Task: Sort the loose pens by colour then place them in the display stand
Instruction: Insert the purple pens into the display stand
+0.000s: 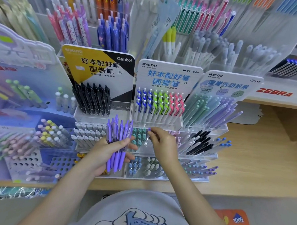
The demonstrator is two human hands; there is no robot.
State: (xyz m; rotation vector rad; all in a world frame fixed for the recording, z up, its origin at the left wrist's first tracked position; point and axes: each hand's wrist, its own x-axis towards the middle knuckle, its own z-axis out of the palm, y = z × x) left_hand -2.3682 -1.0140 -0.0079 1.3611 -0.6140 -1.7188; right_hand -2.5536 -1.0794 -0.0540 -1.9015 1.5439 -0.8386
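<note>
My left hand [106, 151] grips a bunch of several purple pens [117, 141], upright, clips at the top, in front of the clear acrylic display stand [142, 148]. My right hand [161, 142] pinches the purple top of one pen [149, 129] over the stand's middle tier, just right of a group of teal pens [138, 136]. Most of that pen's barrel is hidden by my fingers and the clear wall.
The stand's tiers hold grey-white pens [88, 131], black pens [199, 142] and blue pens [223, 142]; the lowest tier holds blue and pale green ones [146, 167]. Behind stand Kokuyo racks with black pens [93, 99] and blue, green, pink pens [160, 102]. A wooden counter [253, 161] spreads right.
</note>
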